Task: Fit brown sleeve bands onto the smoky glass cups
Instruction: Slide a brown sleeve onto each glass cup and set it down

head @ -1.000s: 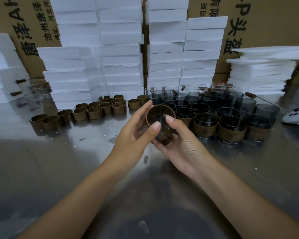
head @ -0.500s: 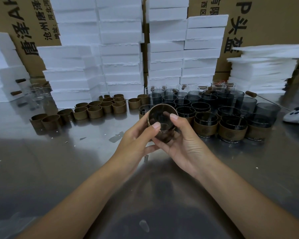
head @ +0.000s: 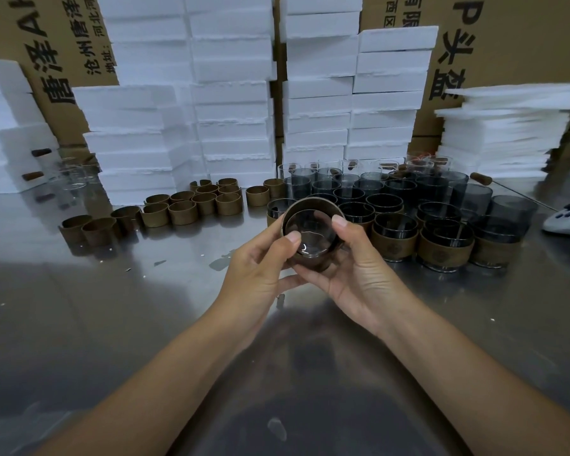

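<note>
Brown-banded cup [head: 311,233] before cartons [head: 524,44] lettered "唐泽", "头盔"

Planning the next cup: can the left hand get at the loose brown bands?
Probably, once freed: nothing stands between the left hand and the loose bands, but it now grips the banded cup.

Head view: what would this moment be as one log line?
left hand: grips smoky glass cup | right hand: grips cup | brown sleeve band: around cup
</note>
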Tool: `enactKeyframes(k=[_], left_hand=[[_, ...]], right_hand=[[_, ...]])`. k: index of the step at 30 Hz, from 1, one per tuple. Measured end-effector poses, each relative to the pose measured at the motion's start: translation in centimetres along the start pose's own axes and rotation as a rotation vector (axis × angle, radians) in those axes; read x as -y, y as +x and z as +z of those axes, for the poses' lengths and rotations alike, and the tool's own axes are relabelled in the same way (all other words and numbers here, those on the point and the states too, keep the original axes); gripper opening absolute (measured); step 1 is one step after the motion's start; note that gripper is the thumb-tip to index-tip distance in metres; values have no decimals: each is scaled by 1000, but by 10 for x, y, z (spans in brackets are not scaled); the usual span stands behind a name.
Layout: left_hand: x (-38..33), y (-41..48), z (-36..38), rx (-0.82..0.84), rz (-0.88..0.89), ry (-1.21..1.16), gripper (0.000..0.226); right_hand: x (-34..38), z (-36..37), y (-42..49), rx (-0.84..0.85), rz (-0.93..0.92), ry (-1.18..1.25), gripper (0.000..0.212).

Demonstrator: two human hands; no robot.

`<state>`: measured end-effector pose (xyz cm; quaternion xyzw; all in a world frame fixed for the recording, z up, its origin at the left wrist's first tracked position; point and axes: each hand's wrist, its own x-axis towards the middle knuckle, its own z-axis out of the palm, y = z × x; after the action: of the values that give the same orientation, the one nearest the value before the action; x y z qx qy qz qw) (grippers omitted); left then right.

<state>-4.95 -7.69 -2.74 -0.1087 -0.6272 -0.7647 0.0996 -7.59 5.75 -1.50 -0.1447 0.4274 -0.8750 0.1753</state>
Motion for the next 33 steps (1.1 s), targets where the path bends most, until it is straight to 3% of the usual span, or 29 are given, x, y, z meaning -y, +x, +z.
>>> enactKeyframes(k=[12, 16, 18, 23, 28, 33], left_hand=[[-2, 2, -4, -34, -12, -38, 20], [-3, 4, -8, -91, -49, -45, 58], [-4, 5, -11, -76, -94, -86, 70], [-3, 5, -17, 39, -99, -114, 63], [-1, 6, -22, 83, -76, -34, 95], [2, 8, -23, 63, -71, 10, 103]], right_hand=[[-3, 4, 0, -63, 33, 67, 22], [-4, 4, 0, -75, 74, 5, 66], [-4, 3, 0, -70, 75, -41, 73], [-2, 0, -2, -90, 74, -106, 56], [0, 0, -2, -112, 123, -56, 50], [2, -2, -2, -120, 159, -27, 43]])
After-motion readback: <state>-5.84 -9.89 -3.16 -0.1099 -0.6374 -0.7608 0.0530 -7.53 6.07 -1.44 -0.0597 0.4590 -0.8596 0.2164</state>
